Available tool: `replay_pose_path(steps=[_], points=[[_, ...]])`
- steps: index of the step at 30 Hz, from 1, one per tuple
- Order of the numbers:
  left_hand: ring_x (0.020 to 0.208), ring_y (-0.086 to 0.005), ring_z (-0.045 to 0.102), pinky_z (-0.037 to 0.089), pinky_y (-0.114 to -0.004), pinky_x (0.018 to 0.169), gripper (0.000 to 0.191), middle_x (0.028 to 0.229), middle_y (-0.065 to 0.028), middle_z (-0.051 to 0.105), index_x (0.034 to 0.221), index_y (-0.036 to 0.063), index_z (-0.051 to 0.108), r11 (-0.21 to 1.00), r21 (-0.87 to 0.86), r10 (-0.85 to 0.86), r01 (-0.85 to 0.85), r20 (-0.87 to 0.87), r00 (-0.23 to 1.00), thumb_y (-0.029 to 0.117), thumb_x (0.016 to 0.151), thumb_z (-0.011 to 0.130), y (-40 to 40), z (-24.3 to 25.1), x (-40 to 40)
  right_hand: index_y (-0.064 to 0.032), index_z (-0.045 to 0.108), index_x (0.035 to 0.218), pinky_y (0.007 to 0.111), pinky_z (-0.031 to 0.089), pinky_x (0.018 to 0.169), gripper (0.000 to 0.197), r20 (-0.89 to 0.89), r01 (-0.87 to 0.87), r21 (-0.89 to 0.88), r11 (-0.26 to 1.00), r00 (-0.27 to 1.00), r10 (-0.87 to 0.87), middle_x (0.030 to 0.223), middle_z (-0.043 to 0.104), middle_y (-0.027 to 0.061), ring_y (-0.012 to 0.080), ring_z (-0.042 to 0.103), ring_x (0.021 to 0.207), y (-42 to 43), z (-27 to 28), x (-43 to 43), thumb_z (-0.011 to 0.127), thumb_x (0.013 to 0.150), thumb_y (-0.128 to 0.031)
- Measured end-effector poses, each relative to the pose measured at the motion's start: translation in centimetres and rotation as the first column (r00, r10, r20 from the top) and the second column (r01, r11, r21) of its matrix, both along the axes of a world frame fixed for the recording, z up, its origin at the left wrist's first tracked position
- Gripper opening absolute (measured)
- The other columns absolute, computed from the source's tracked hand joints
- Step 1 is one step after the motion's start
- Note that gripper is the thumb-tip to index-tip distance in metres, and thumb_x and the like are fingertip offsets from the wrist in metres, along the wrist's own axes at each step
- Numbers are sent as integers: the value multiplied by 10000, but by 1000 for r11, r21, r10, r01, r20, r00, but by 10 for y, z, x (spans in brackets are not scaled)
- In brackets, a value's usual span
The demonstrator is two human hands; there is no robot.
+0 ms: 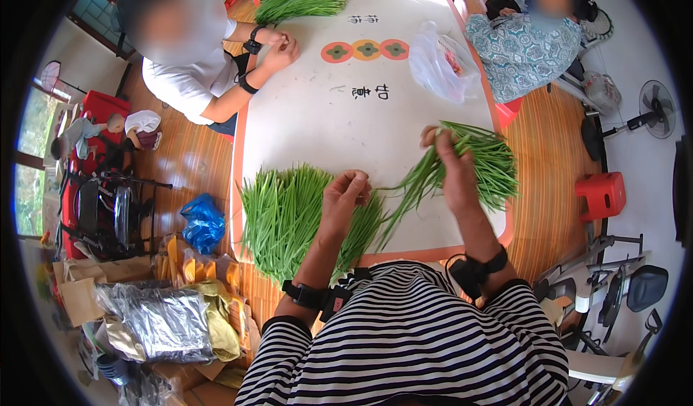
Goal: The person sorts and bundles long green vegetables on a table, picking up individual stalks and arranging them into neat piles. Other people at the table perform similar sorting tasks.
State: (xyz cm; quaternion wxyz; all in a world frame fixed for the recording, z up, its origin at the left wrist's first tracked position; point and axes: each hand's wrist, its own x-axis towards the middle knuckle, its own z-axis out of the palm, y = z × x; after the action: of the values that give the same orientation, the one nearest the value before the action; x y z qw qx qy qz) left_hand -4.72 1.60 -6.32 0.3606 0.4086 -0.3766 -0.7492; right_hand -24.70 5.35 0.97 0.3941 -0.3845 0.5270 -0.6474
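My right hand (457, 170) is closed around a thin bunch of green garlic chives (417, 181), whose leaves trail down toward me. Just past that hand, a loose pile of chives (495, 162) lies along the table's right edge. My left hand (345, 197) hovers over a broad, thick heap of chives (287, 216) at the near left corner. Its thumb and fingers are drawn together. One thin leaf from the held bunch reaches close to these fingertips; whether they pinch it is unclear.
The white table (303, 135) has an orange border and printed motifs. A plastic bag (444, 67) rests near its right edge. Chives (303, 0) lie at the far end. Co-workers sit left (184, 81) and right (520, 54). A red stool (601, 195) stands on the right.
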Motion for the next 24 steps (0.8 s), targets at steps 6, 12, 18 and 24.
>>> replay_pose_path(steps=[6,12,18,24], points=[[630,-60,528,413,-197,564,143,740,18,584,895,87,605,999,-20,52,-51,47,998,226,917,579,-2,-11,27,-69,551,873,247,432,567,299,32,65,-28,997,997,-64,744,569,40,122,538,604,3,51,-56,474,962,-344],[619,-55,518,408,-200,564,145,749,14,600,902,72,619,988,1,153,-153,35,988,213,910,587,-5,-22,54,-54,577,879,222,324,491,317,-628,83,89,993,779,-9,606,424,-42,40,399,540,-9,76,-129,502,949,-354],[600,-63,521,420,-198,536,135,754,4,595,924,69,610,974,26,222,-224,56,973,199,920,572,-6,-26,72,-69,599,996,439,435,675,317,-912,199,364,910,275,304,799,611,205,401,580,782,-34,42,-151,567,873,-359],[592,-64,518,410,-186,514,135,746,-5,589,932,65,602,974,-1,224,-224,47,973,196,921,571,-6,-23,77,-51,569,1096,404,435,875,369,-868,10,428,904,285,407,1072,598,156,343,543,1029,-36,-54,-155,652,799,-252]])
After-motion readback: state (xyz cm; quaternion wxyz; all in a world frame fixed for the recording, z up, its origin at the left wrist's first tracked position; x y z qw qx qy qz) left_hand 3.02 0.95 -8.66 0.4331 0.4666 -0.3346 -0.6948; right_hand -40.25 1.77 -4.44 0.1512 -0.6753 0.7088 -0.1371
